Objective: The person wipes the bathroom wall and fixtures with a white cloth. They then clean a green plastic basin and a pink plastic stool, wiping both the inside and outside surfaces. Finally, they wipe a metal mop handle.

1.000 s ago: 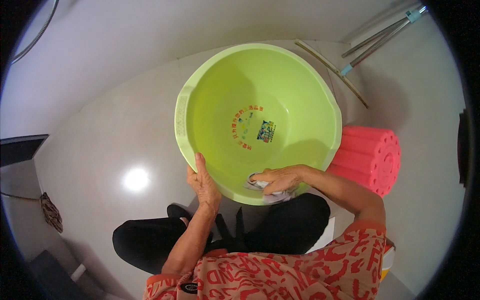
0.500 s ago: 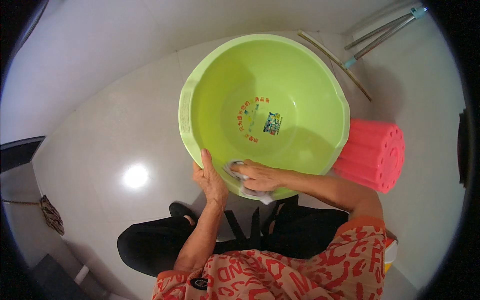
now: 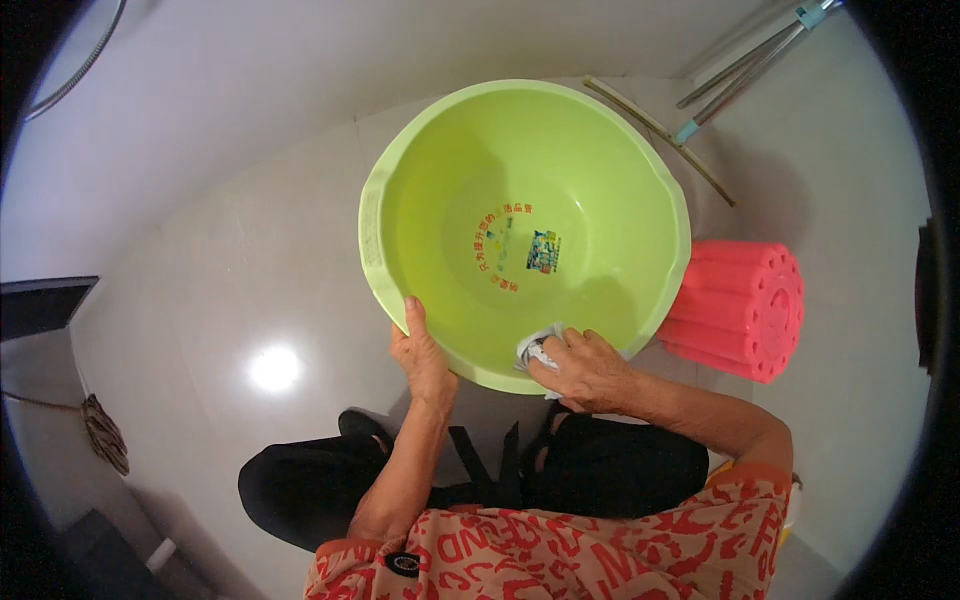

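The left hand [image 3: 425,368] grips the green plastic basin [image 3: 430,190] over the floor [image 3: 200,400]; the right hand [image 3: 592,374], clutching a pale cloth [image 3: 536,347], seems mid-wipe along its near rim; continuing calls for firm bracing.

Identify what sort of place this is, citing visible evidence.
Probably a bathroom or washroom: a flexible metal hose at upper left, a squeegee-like tool by the wall, and a tiled floor.

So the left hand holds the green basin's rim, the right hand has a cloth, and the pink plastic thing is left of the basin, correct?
Not quite: in the head view, the pink plastic thing is right of the green basin. The rest stands.
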The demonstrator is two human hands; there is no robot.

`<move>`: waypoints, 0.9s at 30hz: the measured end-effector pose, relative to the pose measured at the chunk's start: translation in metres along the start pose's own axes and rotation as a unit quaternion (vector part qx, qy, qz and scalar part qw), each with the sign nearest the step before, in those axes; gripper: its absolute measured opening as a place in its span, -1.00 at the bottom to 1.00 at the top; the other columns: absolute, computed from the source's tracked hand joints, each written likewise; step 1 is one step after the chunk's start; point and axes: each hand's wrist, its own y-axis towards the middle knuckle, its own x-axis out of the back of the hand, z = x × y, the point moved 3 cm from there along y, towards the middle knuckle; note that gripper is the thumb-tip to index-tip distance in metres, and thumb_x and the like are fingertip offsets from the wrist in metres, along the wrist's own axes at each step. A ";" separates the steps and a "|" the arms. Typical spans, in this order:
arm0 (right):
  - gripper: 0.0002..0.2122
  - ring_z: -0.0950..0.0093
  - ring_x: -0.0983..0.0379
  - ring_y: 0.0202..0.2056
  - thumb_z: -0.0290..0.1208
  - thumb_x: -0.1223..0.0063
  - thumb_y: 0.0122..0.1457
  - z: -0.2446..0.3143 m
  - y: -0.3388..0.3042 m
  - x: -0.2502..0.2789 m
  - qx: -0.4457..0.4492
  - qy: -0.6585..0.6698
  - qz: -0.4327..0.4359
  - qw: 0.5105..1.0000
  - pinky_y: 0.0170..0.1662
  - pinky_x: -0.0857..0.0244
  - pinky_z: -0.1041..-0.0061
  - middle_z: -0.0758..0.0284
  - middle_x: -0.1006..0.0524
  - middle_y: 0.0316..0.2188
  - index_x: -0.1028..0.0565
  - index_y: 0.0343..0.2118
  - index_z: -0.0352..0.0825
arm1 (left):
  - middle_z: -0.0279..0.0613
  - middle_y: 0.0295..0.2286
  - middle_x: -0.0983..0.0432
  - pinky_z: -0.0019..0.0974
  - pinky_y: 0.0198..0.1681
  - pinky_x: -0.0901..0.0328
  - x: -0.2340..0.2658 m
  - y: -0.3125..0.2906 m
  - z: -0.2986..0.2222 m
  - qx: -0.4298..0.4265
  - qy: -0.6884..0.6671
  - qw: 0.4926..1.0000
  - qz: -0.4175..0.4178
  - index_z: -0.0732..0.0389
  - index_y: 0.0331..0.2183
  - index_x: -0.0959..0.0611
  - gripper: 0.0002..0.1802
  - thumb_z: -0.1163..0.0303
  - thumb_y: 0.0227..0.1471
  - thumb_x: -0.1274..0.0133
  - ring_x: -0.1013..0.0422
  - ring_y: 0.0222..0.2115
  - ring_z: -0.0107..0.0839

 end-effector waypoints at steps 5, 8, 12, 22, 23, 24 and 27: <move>-0.61 0.25 -0.39 -0.36 -0.30 -0.24 -0.19 0.009 0.030 0.017 0.020 0.124 -0.008 0.992 -0.41 -0.32 0.31 0.22 -0.34 -0.38 -0.45 -0.23 -0.25 | -0.18 -0.23 -0.43 -0.31 -0.21 -0.34 0.018 0.026 -0.016 0.028 -0.033 0.998 0.044 0.29 -0.02 -0.38 -0.47 0.05 0.16 0.08 -0.40 -0.25 -0.39; -0.64 0.20 -0.41 -0.31 -0.25 -0.21 -0.07 0.010 0.038 0.001 -0.032 0.261 -0.003 0.965 -0.31 -0.33 0.25 0.17 -0.35 -0.35 -0.42 -0.22 -0.27 | -0.18 -0.21 -0.42 -0.29 -0.20 -0.34 0.023 0.025 -0.013 0.041 -0.048 0.996 0.060 0.28 -0.01 -0.37 -0.49 0.07 0.18 0.10 -0.40 -0.23 -0.38; -0.60 0.22 -0.37 -0.30 -0.21 -0.17 -0.02 0.018 0.076 -0.023 -0.097 0.332 0.016 0.938 -0.27 -0.28 0.30 0.15 -0.35 -0.38 -0.42 -0.13 -0.30 | -0.18 -0.18 -0.41 -0.29 -0.18 -0.34 0.030 0.028 -0.002 0.063 -0.032 0.997 0.019 0.27 -0.02 -0.37 -0.50 0.07 0.19 0.11 -0.39 -0.21 -0.37; -0.57 0.13 -0.35 -0.23 -0.20 -0.08 -0.01 0.005 0.165 -0.075 -0.204 0.441 0.050 0.873 -0.20 -0.27 0.26 0.02 -0.37 -0.39 -0.40 -0.15 -0.43 | -0.18 -0.16 -0.40 -0.24 -0.14 -0.34 0.035 0.037 0.011 0.090 -0.097 0.990 0.056 0.22 -0.01 -0.36 -0.46 0.01 0.16 0.08 -0.38 -0.17 -0.35; -0.56 0.14 -0.36 -0.22 -0.20 -0.09 -0.02 0.009 0.161 -0.073 -0.173 0.377 0.058 0.908 -0.24 -0.29 0.27 0.02 -0.37 -0.39 -0.40 -0.16 -0.44 | -0.18 -0.16 -0.40 -0.24 -0.13 -0.34 0.037 0.040 0.012 0.088 -0.114 0.987 0.067 0.22 0.00 -0.36 -0.46 0.00 0.16 0.08 -0.38 -0.17 -0.35; -0.56 0.11 -0.36 -0.24 -0.20 -0.09 -0.03 0.012 0.154 -0.069 -0.145 0.356 0.070 0.921 -0.28 -0.31 0.24 0.00 -0.38 -0.38 -0.39 -0.18 -0.45 | -0.18 -0.15 -0.39 -0.23 -0.13 -0.33 0.040 0.042 0.014 0.105 -0.104 0.987 0.057 0.21 0.00 -0.35 -0.45 -0.01 0.16 0.08 -0.37 -0.16 -0.34; -0.58 0.09 -0.37 -0.28 -0.22 -0.11 -0.05 0.016 0.122 -0.050 -0.075 0.269 0.092 0.956 -0.39 -0.34 0.22 0.00 -0.38 -0.36 -0.39 -0.21 -0.45 | -0.18 -0.14 -0.38 -0.21 -0.10 -0.32 0.046 0.045 0.026 0.140 -0.101 0.984 0.038 0.21 0.02 -0.32 -0.42 -0.02 0.16 0.09 -0.36 -0.13 -0.33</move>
